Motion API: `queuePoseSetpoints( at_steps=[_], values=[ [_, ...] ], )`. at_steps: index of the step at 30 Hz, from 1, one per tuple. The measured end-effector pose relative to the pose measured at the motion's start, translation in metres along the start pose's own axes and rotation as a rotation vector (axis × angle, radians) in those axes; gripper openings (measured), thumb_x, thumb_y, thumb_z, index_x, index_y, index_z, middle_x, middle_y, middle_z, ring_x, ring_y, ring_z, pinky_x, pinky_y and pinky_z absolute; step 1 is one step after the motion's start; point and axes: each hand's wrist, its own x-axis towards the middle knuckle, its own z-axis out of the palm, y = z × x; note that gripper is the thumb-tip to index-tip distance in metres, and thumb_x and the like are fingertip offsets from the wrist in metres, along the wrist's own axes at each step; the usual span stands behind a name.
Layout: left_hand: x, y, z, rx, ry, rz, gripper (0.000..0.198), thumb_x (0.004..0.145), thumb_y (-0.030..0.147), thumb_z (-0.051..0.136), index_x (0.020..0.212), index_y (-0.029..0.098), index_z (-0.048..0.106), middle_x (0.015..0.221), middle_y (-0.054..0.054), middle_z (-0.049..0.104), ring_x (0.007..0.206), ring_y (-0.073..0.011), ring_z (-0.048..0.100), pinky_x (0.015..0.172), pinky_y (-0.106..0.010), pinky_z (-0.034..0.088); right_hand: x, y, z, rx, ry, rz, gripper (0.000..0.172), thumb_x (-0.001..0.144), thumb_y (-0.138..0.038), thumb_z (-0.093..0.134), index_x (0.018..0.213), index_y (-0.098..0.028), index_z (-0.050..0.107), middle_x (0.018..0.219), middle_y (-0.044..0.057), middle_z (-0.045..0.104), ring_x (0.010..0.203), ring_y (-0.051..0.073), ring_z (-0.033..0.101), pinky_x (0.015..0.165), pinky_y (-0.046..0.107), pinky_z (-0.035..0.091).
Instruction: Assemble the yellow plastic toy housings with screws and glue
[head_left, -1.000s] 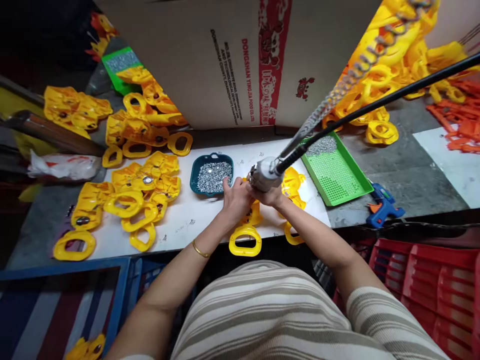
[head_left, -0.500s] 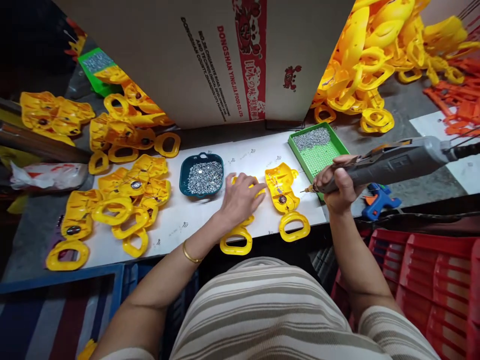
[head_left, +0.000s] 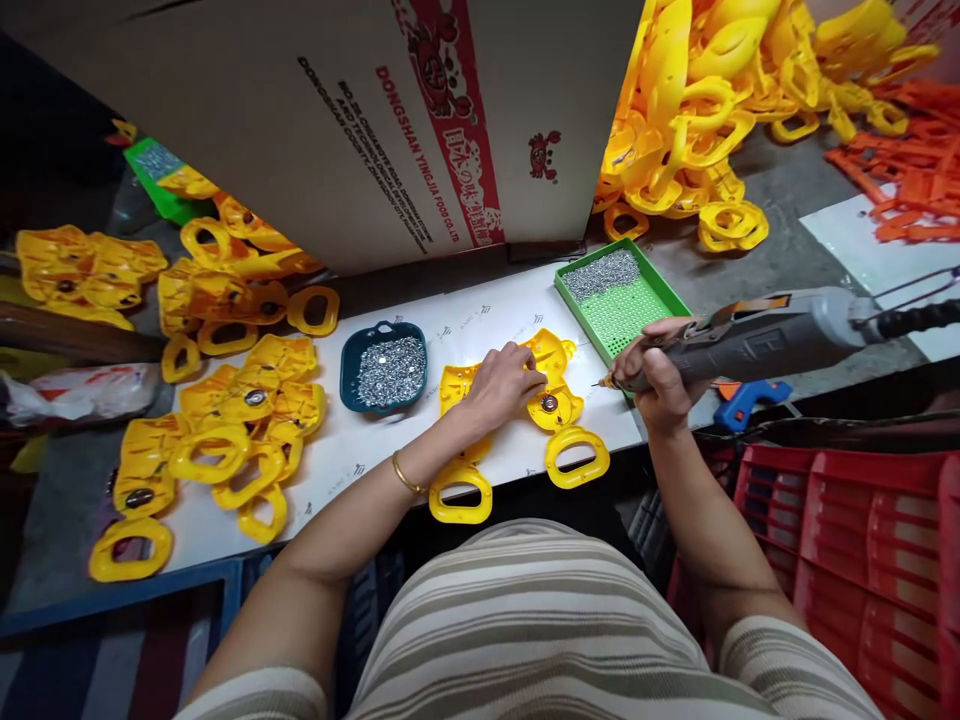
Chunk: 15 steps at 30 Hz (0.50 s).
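My right hand (head_left: pixel 664 380) is wrapped around a grey electric screwdriver (head_left: pixel 757 335), its thin bit pointing left, just clear of a yellow plastic shell (head_left: pixel 555 405). That shell lies hollow side up, with a round metal piece inside and a loop handle toward me. My left hand (head_left: pixel 504 385) is over the shell's left edge, fingers curled together; whatever is between the fingertips is hidden. Beneath my left wrist lies a second yellow shell (head_left: pixel 454 380), partly covered, its loop handle at the table edge.
A dark teal tray (head_left: pixel 384 368) of small metal screws stands left of my hands. Behind the screwdriver is a green tray (head_left: pixel 660 290) of screws. Yellow shells (head_left: pixel 247 400) are piled at left, and a cardboard box (head_left: pixel 337 200) stands behind. A blue glue gun (head_left: pixel 742 400) lies at right.
My left hand has moved right, from the left shell to the edge of the right one. The screwdriver stays in my right hand. The view has shifted slightly.
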Motion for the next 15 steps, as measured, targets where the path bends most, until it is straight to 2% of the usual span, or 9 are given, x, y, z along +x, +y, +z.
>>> queuePoseSetpoints(
  at_steps=[4,7,9,12,15],
  values=[
    [-0.001,-0.004,0.008,-0.290,0.154,-0.127,0.020,0.091,0.026,0.052,0.096,0.020,0.070,0.105,-0.007,0.065,0.094,-0.0189,0.059,0.078,-0.030,0.047,0.003,0.007,0.010,0.063,-0.012,-0.013,0.024,0.079,-0.040,0.065,0.094,-0.025,0.053,0.054,-0.008,0.048,0.042,0.010,0.047,0.047,0.028,0.045],
    [0.000,-0.003,0.010,-0.499,0.212,-0.227,0.016,0.088,0.025,0.055,0.091,0.019,0.069,0.097,-0.004,0.069,0.081,-0.0153,0.062,0.075,-0.028,0.048,0.004,0.017,0.018,0.124,-0.055,-0.003,0.026,0.080,-0.043,0.064,0.093,-0.025,0.051,0.053,-0.009,0.046,0.041,0.010,0.046,0.046,0.027,0.045],
    [0.001,-0.002,0.009,-0.664,0.177,-0.352,0.015,0.086,0.029,0.057,0.090,0.019,0.068,0.081,-0.001,0.069,0.063,-0.0123,0.060,0.062,-0.024,0.047,0.002,0.027,0.022,0.145,-0.097,0.030,0.027,0.080,-0.043,0.063,0.095,-0.024,0.051,0.053,-0.008,0.046,0.042,0.010,0.047,0.046,0.027,0.045],
    [0.005,0.001,0.006,-0.986,0.060,-0.532,0.018,0.086,0.034,0.058,0.094,0.018,0.063,0.053,0.005,0.056,0.040,-0.0086,0.049,0.043,-0.019,0.040,-0.006,0.039,0.023,0.161,-0.156,0.062,0.024,0.082,-0.036,0.063,0.099,-0.023,0.051,0.056,-0.008,0.049,0.044,0.010,0.049,0.047,0.026,0.044],
    [0.011,0.004,0.002,-1.182,0.013,-0.574,0.015,0.087,0.031,0.057,0.092,0.017,0.057,0.050,0.007,0.053,0.035,-0.0075,0.049,0.038,-0.017,0.038,-0.016,0.047,0.023,0.145,-0.190,0.073,0.024,0.083,-0.035,0.062,0.100,-0.023,0.051,0.059,-0.008,0.049,0.047,0.010,0.050,0.049,0.026,0.045]
  ],
)
